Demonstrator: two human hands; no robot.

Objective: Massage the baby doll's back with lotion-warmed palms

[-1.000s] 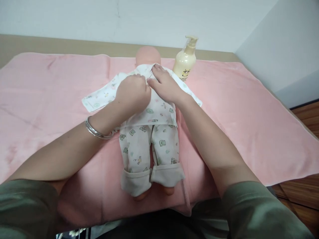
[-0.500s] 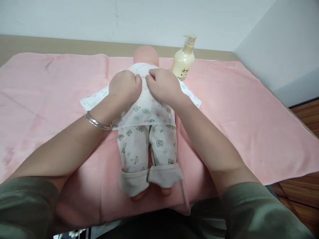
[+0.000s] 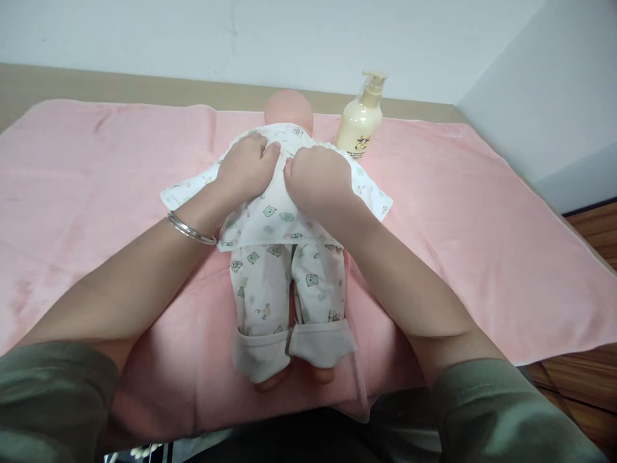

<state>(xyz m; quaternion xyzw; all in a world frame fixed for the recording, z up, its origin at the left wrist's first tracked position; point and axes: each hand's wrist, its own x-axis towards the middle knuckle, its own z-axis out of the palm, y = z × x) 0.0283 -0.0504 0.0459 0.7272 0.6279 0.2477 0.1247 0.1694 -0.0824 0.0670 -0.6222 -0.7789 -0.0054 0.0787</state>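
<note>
A baby doll lies on its length in front of me, its bare round head (image 3: 289,110) at the far end. It wears a white long-sleeved baby shirt (image 3: 270,222) with small green animal prints, and matching trousers (image 3: 265,289) with turned-up cuffs. My left hand (image 3: 248,167) rests on the left of the shirt's upper part, thumb apart from the fingers. On the right of the shirt my right hand (image 3: 321,180) is curled closed against the cloth; its fingertips are mostly hidden. Both sleeves spread outward. The doll's feet show below the cuffs.
A cream pump bottle (image 3: 360,125) with a cow picture stands just right of the doll's head. A pink blanket (image 3: 457,225) covers the table and hangs over its near edge. A white wall (image 3: 144,38) rises behind, with wooden furniture (image 3: 592,238) at the right.
My left hand has loosened, its thumb lifting away from the fingers. My right hand has shifted slightly down and right. The cloth at the neck lies differently, and the view has moved slightly.
</note>
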